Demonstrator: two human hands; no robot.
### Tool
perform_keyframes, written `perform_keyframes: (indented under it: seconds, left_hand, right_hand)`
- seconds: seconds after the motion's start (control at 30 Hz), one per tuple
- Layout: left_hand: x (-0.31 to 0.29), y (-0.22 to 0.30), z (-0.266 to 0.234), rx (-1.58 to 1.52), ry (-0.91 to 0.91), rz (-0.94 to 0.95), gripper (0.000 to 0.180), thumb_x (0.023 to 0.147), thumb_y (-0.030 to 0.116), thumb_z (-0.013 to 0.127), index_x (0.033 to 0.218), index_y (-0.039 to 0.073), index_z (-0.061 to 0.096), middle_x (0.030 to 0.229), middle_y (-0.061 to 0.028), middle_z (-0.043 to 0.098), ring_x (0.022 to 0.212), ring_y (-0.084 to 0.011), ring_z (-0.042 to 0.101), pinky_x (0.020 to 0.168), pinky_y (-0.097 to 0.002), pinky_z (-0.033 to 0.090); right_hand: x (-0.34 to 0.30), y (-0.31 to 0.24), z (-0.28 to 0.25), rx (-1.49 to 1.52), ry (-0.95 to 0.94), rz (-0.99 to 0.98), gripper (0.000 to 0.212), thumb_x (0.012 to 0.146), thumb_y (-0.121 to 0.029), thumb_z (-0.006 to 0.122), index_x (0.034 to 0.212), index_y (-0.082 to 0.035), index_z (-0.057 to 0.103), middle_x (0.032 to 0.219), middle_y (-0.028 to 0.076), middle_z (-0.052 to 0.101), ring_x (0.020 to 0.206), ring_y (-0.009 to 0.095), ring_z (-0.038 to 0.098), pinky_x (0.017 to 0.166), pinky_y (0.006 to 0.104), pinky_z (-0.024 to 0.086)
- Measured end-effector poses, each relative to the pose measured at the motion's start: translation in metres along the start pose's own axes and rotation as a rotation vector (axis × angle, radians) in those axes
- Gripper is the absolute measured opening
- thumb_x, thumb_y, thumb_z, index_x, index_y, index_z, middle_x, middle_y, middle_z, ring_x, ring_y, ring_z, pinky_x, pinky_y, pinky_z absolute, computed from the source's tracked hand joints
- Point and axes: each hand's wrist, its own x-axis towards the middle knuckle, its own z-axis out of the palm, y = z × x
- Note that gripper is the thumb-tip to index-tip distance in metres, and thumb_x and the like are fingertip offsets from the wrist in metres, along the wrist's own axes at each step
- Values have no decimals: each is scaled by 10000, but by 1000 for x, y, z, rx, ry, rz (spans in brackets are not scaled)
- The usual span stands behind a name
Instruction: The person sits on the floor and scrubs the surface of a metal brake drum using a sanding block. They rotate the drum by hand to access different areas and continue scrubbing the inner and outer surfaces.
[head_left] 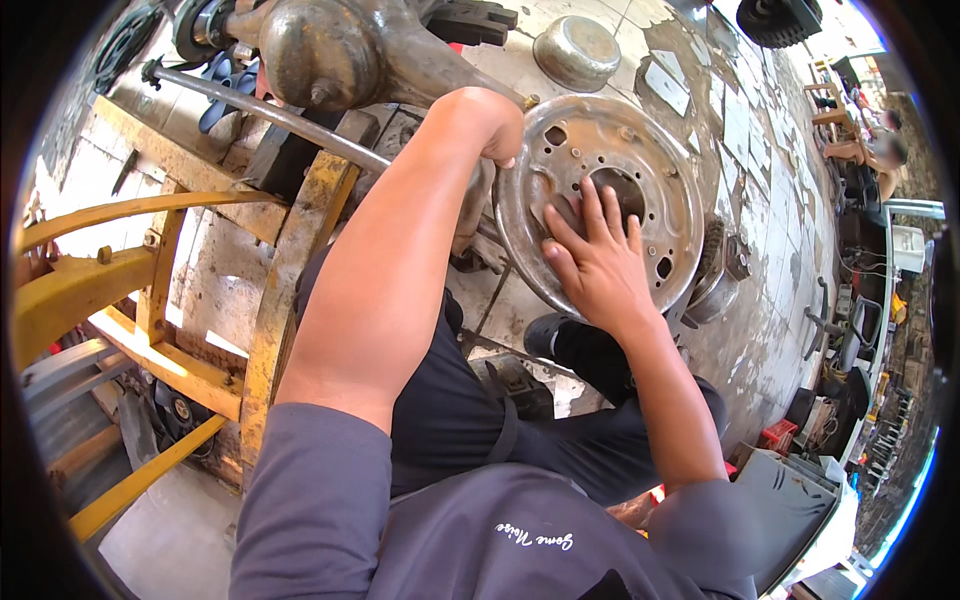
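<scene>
- Spreading right hand (603, 258) open across wheel (668, 190).
- Bending left hand (496, 125) toward its upper-left rim (696, 195); not showing whether gripping.
- Occupying frame's upper centre-right.
- Probably handling heavy and stiff; best holding by rim.

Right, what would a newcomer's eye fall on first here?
Probably the round, rusty metal wheel at upper centre, the right hand spread over its face and the left hand by its left edge. Next, the bulbous brown metal axle housing at top left and the scuffed yellow frame along the left side.
</scene>
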Motion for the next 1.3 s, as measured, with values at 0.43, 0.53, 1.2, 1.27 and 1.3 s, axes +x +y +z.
perform_keyframes:
  seconds: [0.43, 0.53, 1.2, 1.27, 1.3]
  left_hand:
    - [2, -4, -3, -2, 90, 50, 441, 930, 348, 697, 1230, 26, 704, 1231, -174, 708, 1138, -344, 669, 973, -438, 518]
    - [6, -11, 3, -25, 95, 76, 442, 931, 347, 698, 1236, 28, 702, 1249, -176, 700, 1147, -343, 666, 975, -438, 520]
    - [2, -3, -3, -20, 60, 42, 386, 924, 242, 677, 1274, 81, 703, 1319, -177, 670, 1195, -331, 658, 988, -444, 526]
    - [6, -9, 0, -20, 70, 68, 387, 923, 240, 681, 1275, 80, 702, 1315, -183, 670, 1185, -331, 662, 984, -446, 528]
    - [8, -12, 1, -20, 75, 81, 388, 922, 238, 682, 1275, 79, 701, 1313, -186, 670, 1181, -331, 664, 981, -448, 529]
  right_hand:
    - [40, -9, 5, 1, 114, 19, 532, 1038, -515, 470, 1403, -159, 622, 1650, 181, 296, 1521, 462, 224, 1151, 709, 198]
    - [33, -8, -1, -4, 56, 14, 523, 1042, -507, 452, 1393, -162, 630, 1652, 182, 293, 1521, 458, 226, 1146, 712, 208]
    - [49, -12, 13, -6, 83, 64, 540, 1048, -517, 444, 1471, -201, 556, 1665, 166, 270, 1532, 450, 206, 1156, 719, 196]
    - [43, -14, 5, 3, 10, 17, 520, 1047, -510, 447, 1462, -219, 564, 1665, 169, 268, 1531, 453, 207, 1152, 724, 199]
    - [38, -16, 2, 6, -27, -7, 511, 1047, -507, 449, 1458, -228, 568, 1665, 170, 267, 1530, 455, 208, 1150, 727, 201]
